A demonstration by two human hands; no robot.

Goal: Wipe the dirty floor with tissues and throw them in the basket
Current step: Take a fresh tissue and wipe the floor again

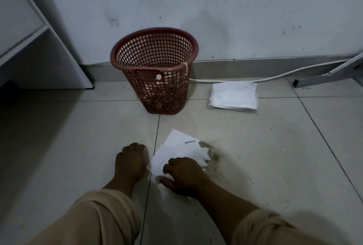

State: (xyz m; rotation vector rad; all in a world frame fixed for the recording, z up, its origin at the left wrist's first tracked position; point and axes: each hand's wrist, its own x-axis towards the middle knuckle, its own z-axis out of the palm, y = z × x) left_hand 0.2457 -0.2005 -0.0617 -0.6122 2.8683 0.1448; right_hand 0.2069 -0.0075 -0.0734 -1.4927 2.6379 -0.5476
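Pressing down on the tissue, right hand has its fingers curled into the near edge of the sheet, thumb out to the left on the floor. Left hand is just left of the tissue, fingers bent under and knuckles up; can't tell whether it holds anything or only rests there. Beige sleeves fill the bottom of the view.

Tissue is flat on the tile, spread up and left from the right hand; its far-right edge is crumpled over a wet, dirty patch. Dark specks scatter to the right of it.

Beyond that, the red mesh basket stands upright near the wall, with some white scraps visible through the mesh. Tissue pack lies flat just right of the basket. White cable runs along the skirting behind the pack. White cabinet at far left.
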